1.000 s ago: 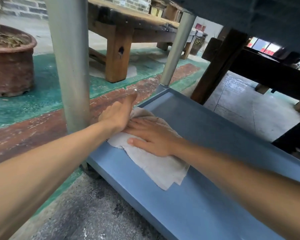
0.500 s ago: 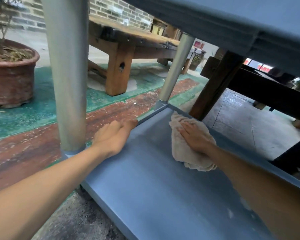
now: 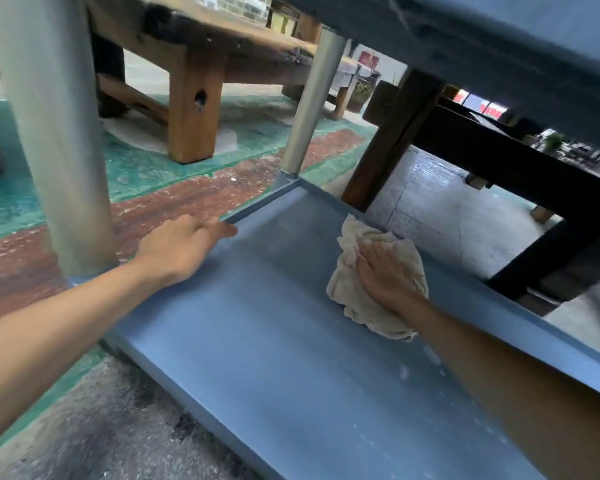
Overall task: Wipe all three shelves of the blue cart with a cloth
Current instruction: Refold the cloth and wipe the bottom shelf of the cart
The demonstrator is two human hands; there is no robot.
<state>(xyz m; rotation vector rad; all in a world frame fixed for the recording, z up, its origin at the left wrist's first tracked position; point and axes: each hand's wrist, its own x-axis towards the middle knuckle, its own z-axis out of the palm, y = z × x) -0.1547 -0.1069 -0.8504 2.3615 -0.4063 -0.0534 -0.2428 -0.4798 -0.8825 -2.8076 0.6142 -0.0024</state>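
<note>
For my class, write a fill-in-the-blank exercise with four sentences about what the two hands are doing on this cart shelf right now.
1. The right hand presses a crumpled ____ onto the shelf.
2. The left hand rests on the shelf's raised ____.
3. The shelf is painted ____.
4. A round metal ____ rises from the shelf's far corner.

Missing words: cloth; rim; blue; post

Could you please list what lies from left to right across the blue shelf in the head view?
Thick grey metal post → left hand → thin grey metal post → crumpled cream cloth → right hand.
</note>
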